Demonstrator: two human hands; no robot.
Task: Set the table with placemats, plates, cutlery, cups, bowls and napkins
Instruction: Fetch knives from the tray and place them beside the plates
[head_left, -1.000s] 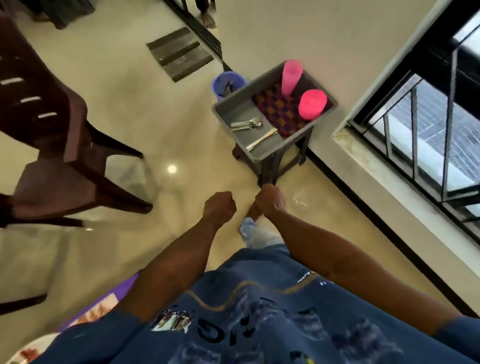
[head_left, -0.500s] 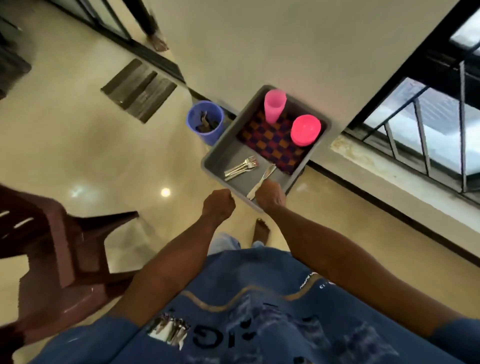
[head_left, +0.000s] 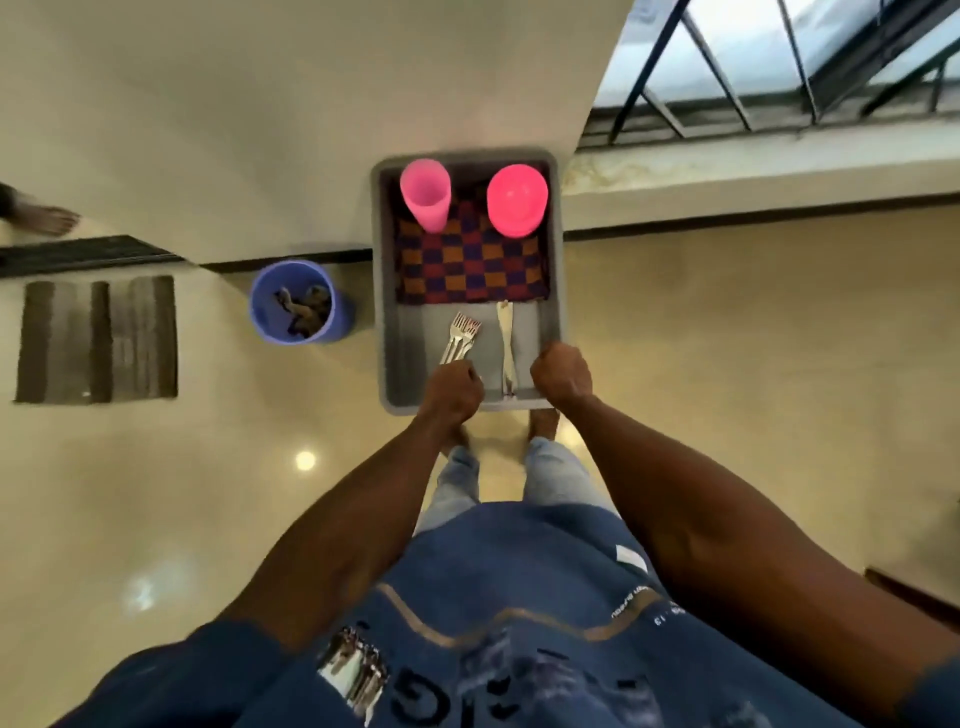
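Forks (head_left: 460, 338), a small silver metal bunch, lie in the grey plastic tub (head_left: 390, 332) with their handles under the curled left hand (head_left: 453, 387); whether it grips them is unclear. Right of it, the right hand (head_left: 561, 375) is fisted beside a silver knife (head_left: 506, 347). Beyond both sit a checkered placemat (head_left: 470, 267), pink tumbler (head_left: 426, 195) and pink bowl (head_left: 517, 200).

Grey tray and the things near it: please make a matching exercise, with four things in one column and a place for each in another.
1. pink cup
2. pink bowl
3. forks
4. blue bucket

a. tray's far right corner
b. floor, left of tray
c. tray's far left corner
d. tray's near part, by left hand

Pairs: 1-c, 2-a, 3-d, 4-b
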